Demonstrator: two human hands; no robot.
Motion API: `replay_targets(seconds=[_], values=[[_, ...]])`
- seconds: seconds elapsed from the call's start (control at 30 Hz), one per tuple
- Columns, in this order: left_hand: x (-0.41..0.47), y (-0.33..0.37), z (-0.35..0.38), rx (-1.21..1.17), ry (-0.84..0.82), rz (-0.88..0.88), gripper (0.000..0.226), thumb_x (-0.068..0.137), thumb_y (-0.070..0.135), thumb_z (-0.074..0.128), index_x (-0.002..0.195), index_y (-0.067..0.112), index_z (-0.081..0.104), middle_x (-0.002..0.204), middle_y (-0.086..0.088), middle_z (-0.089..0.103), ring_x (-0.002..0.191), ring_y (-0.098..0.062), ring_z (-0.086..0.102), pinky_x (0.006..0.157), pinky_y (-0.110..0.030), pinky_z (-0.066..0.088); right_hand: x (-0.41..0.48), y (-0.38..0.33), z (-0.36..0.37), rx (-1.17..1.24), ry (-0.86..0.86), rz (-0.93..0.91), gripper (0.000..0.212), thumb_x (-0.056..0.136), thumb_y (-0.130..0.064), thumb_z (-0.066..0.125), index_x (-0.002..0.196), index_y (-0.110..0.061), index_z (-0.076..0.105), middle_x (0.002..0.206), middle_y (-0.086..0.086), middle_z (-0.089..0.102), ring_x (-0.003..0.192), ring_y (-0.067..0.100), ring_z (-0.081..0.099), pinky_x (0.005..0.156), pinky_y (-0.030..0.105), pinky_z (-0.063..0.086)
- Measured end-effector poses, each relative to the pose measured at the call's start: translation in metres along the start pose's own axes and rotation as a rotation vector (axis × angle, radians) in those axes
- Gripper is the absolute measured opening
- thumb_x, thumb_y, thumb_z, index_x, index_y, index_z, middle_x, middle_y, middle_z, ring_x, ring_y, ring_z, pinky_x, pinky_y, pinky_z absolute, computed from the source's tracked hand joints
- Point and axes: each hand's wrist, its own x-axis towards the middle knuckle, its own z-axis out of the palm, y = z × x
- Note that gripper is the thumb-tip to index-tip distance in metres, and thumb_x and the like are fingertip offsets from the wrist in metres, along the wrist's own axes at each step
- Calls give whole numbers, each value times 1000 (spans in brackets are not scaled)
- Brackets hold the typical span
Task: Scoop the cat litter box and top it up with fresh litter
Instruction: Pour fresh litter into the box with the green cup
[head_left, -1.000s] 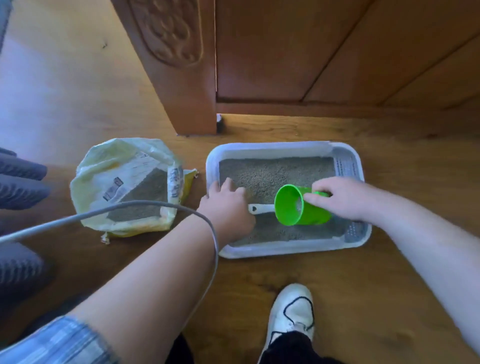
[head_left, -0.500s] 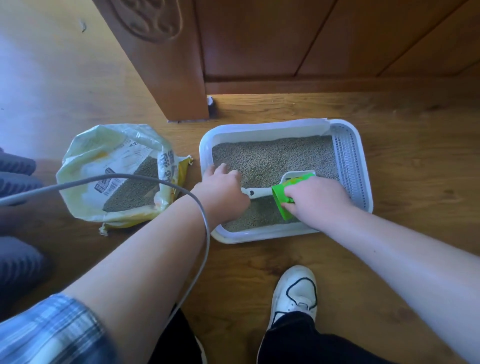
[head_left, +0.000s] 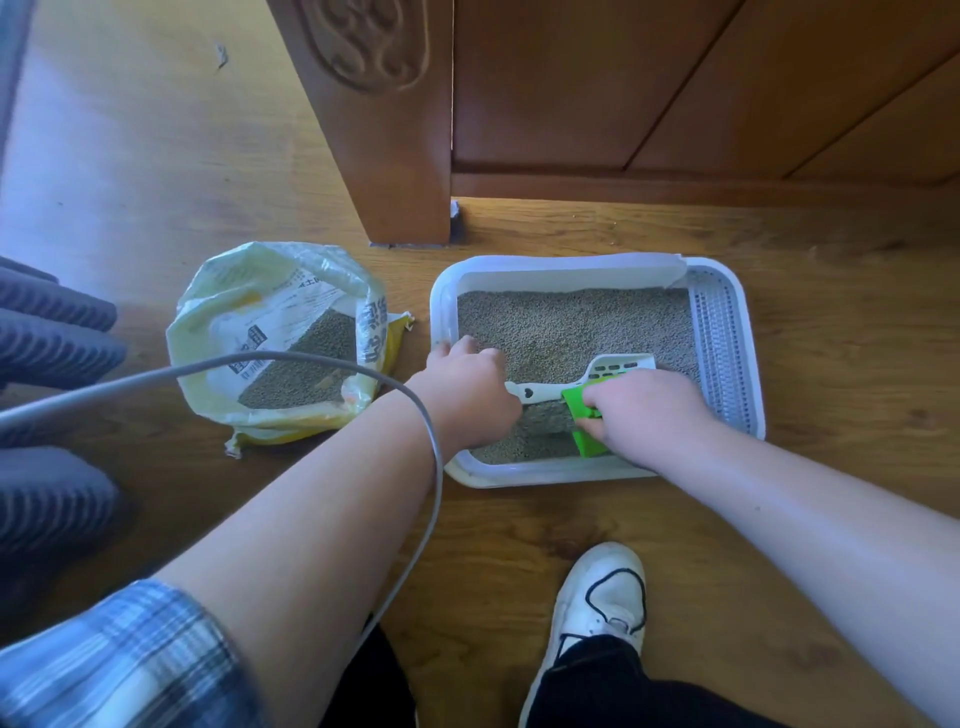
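Wood-grain plank floor (head_left: 519, 530), with a carved brown wooden cabinet (head_left: 374, 130) standing at its far side.

Item 1: white rectangular plastic litter box (head_left: 545, 475), one, on the floor just in front of the cabinet, filled with fine grey litter (head_left: 571, 322); a slotted grille runs along its right end.

Item 2: left hand (head_left: 467, 395), over the box's left end, fingers curled round the handle of a white slotted plastic scoop (head_left: 618, 366). One scoop; its head lies on the litter and points right.

Item 3: right hand (head_left: 644, 410), over the near right part of the box, fingers wrapped round a bright green plastic cup (head_left: 584, 441). One cup, tipped on its side low in the litter, mostly hidden under the hand, its rim touching the scoop's handle. The two hands sit near each other with the scoop between them.

Item 4: open pale-yellow and white printed plastic bag (head_left: 260, 296), one, just left of the box, with grey litter showing inside.

Item 5: grey cable (head_left: 260, 364), one, looping over the left forearm.

Item 6: white shoe with black trim (head_left: 602, 587), one, on the floor near the box's front edge.

Item 7: blue plaid sleeve (head_left: 119, 660), one, on the left upper arm.
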Motion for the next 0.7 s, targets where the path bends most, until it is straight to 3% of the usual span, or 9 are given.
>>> replay_targets(seconds=[0.2, 0.43, 0.7], values=[[-5, 1, -5, -22, -3, 10, 53, 91, 36, 47, 141, 19, 45, 148, -9, 35, 144, -36, 22, 114, -50, 29, 4, 3, -13, 25, -45, 57, 34, 97, -61, 42, 82, -30, 48, 78, -6, 55, 82, 25, 60, 60, 30, 40], [-12, -6, -9, -51, 20, -5, 51, 90, 37, 49, 137, 18, 47, 139, -8, 41, 138, -35, 28, 112, -48, 32, 18, 4, -33, 116, 20, 178, 35, 97, -60, 42, 87, -29, 55, 83, -4, 58, 88, 26, 59, 64, 31, 39], [-16, -10, -13, -83, 7, -31, 52, 91, 37, 47, 139, 18, 45, 143, -9, 37, 142, -35, 23, 112, -50, 31, 28, -1, -39, 78, -46, 216, 35, 97, -60, 41, 98, -30, 61, 105, -1, 69, 105, 28, 64, 68, 32, 40]])
